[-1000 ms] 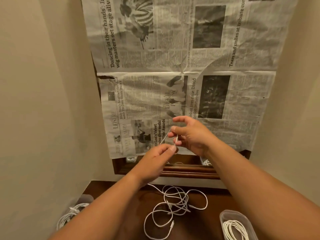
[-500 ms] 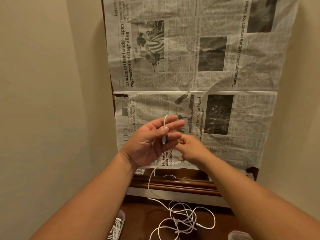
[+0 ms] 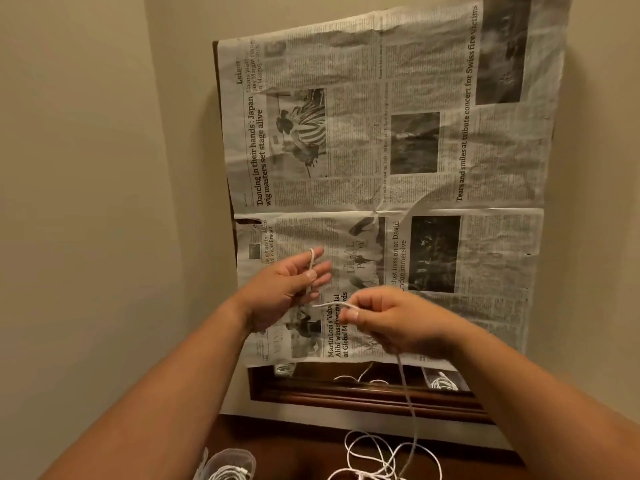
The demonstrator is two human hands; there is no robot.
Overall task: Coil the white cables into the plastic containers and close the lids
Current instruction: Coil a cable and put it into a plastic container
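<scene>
The thin white cable [image 3: 405, 386] is held up in the middle of the frame between 2 hands, in front of a sheet of grey newspaper [image 3: 381, 150] hanging on the wall. One end part is hooked over the upper fingers of the left hand [image 3: 291, 292]. Those fingers are nearly straight and point up and to the right, and the thumb seems to press the cable against them. From there a short stretch runs almost level to the right hand [image 3: 391, 320], just beside and a little lower, whose curled fingers pinch it between thumb and first finger. I judge that the next wrap must cross the long axis of the left fingers, so the right hand, which is nearer to the free length, has to lead it. Below the right hand the cable hangs down to a loose tangle on the dark brown wooden table [image 3: 304, 455] at the bottom centre. It looks slim, soft and easily knotted. The clear plastic container [image 3: 230, 462] at the bottom left already holds coiled white cable.
</scene>
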